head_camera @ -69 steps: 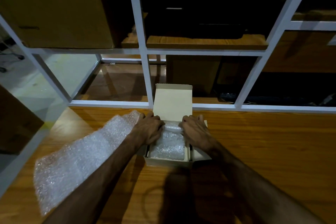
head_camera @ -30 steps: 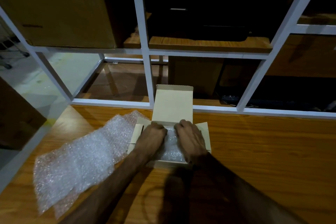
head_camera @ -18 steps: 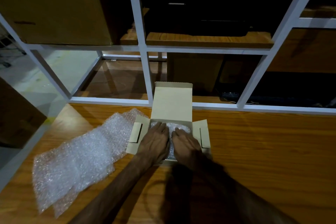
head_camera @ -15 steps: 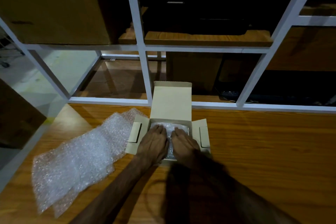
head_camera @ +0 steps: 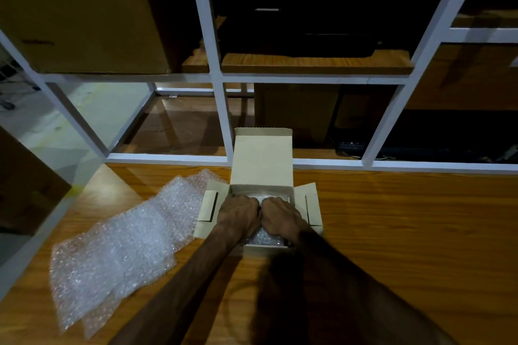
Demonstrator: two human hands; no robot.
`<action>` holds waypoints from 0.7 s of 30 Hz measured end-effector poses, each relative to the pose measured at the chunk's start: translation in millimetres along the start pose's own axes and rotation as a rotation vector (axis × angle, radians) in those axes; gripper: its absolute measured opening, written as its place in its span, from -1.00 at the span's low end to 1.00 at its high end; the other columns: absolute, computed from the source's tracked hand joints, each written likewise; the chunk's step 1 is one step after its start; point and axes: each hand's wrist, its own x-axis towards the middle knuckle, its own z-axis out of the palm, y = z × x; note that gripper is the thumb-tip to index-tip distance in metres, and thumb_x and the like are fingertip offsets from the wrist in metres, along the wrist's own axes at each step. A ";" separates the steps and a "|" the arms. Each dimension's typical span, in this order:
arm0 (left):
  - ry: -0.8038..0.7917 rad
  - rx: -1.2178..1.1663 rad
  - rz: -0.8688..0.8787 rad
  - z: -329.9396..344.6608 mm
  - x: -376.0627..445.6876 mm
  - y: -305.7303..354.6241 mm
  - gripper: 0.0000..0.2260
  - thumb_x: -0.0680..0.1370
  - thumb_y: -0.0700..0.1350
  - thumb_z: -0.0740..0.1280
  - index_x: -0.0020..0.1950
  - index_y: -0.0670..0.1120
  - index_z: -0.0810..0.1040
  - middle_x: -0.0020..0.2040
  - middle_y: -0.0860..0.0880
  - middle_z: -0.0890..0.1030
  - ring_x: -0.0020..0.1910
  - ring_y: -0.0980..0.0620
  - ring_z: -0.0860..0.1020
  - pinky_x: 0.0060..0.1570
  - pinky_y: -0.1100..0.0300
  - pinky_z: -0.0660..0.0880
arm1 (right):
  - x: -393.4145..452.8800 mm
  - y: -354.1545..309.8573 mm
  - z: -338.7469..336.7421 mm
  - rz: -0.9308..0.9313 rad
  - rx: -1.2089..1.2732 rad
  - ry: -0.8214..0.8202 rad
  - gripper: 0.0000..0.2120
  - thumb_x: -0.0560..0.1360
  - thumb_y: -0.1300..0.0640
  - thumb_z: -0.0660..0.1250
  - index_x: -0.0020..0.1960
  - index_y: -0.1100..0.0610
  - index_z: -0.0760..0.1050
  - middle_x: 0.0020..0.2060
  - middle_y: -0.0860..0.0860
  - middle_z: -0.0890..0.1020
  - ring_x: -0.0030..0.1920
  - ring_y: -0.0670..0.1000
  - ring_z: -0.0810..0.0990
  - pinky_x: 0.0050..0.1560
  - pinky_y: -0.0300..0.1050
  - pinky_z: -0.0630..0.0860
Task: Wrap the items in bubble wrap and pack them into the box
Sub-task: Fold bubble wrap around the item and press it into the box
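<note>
Pressing the bubble-wrapped bundle (head_camera: 265, 237) down into the open box (head_camera: 262, 161) on the counter (head_camera: 406, 232), the left hand (head_camera: 238, 214) and right hand (head_camera: 281, 217), fingers bent onto the wrap, should push evenly so it seats flat below the side flaps.

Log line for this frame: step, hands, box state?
step: packing | left hand, right hand: on wrapped item in box | lid, side flaps open | spare bubble wrap left

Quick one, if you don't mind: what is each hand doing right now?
Left hand: fingers curled, pressing the bubble-wrapped item into the box; grip cannot be told.
Right hand: the same.
</note>
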 end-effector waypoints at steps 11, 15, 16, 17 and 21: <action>-0.024 0.218 0.032 -26.5 -27.7 -2.5 -0.54 0.62 0.25 0.17 0.25 -0.11 0.50 0.25 -0.18 0.61 0.44 -0.23 0.31 0.33 -0.20 0.25 | -6.7 4.0 1.6 0.013 -0.043 0.036 -0.81 0.65 0.16 0.30 0.23 0.17 0.56 0.24 0.12 0.62 0.26 0.10 0.58 0.25 -0.01 0.50; -0.064 0.225 0.042 -26.7 -22.6 -3.3 -0.55 0.62 0.26 0.17 0.21 -0.08 0.53 0.21 -0.16 0.63 0.38 -0.21 0.34 0.33 -0.17 0.26 | 1.0 -2.9 -1.8 -0.009 -0.185 -0.005 -0.81 0.62 0.12 0.34 0.17 0.17 0.60 0.15 0.11 0.67 0.18 0.12 0.64 0.16 0.03 0.54; -0.066 0.221 0.045 -28.4 -20.7 -4.7 -0.56 0.62 0.26 0.17 0.19 -0.07 0.54 0.19 -0.14 0.64 0.35 -0.19 0.36 0.33 -0.16 0.26 | 3.1 -4.2 -3.0 -0.014 -0.219 -0.014 -0.81 0.61 0.11 0.35 0.16 0.17 0.61 0.13 0.11 0.68 0.16 0.13 0.65 0.16 0.03 0.55; -0.074 0.213 0.048 -32.4 -19.5 -5.4 -0.56 0.61 0.27 0.17 0.16 -0.06 0.56 0.17 -0.13 0.64 0.33 -0.18 0.38 0.33 -0.15 0.26 | 5.5 -5.3 -4.5 -0.015 -0.237 -0.029 -0.81 0.61 0.11 0.35 0.16 0.17 0.61 0.13 0.11 0.69 0.16 0.13 0.66 0.17 0.04 0.54; -0.103 0.236 0.075 -38.0 -14.3 -5.3 -0.53 0.61 0.30 0.18 0.15 -0.05 0.61 0.19 -0.12 0.65 0.34 -0.16 0.41 0.35 -0.13 0.26 | 8.8 -7.5 -4.0 -0.011 -0.258 -0.054 -0.77 0.63 0.10 0.31 0.20 0.17 0.60 0.17 0.11 0.68 0.20 0.14 0.64 0.25 0.08 0.50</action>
